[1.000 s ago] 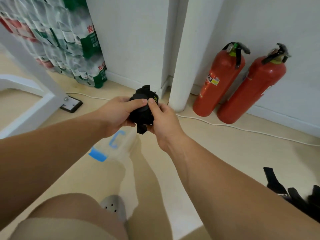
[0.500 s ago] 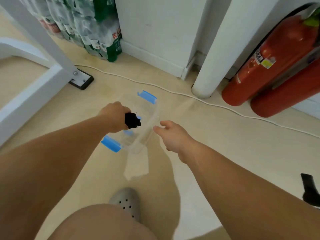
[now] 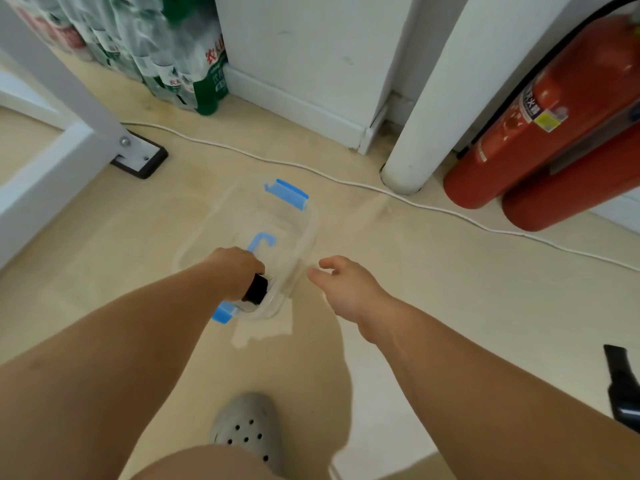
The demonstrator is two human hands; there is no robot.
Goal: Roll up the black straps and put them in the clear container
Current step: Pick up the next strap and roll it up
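A clear container (image 3: 304, 233) with blue clips stands on the beige floor in front of me. My left hand (image 3: 235, 271) reaches down into its near end and grips a rolled black strap (image 3: 257, 289), most of which my fingers hide. To the right of the container, my right hand (image 3: 343, 285) hovers with relaxed fingers and holds nothing. One loose black strap (image 3: 623, 386) lies on the floor at the right edge.
Two red fire extinguishers (image 3: 554, 116) lean by a white pipe (image 3: 433, 109) at the back right. A white cable (image 3: 346, 183) runs across the floor behind the container. Packs of bottled water (image 3: 173, 64) and a white frame leg (image 3: 79, 109) stand at the left. My grey clog (image 3: 246, 427) is below.
My right hand let go of the rolled strap and drew off to the right. My left hand carried the strap down into the container's near end. The view tilted down.
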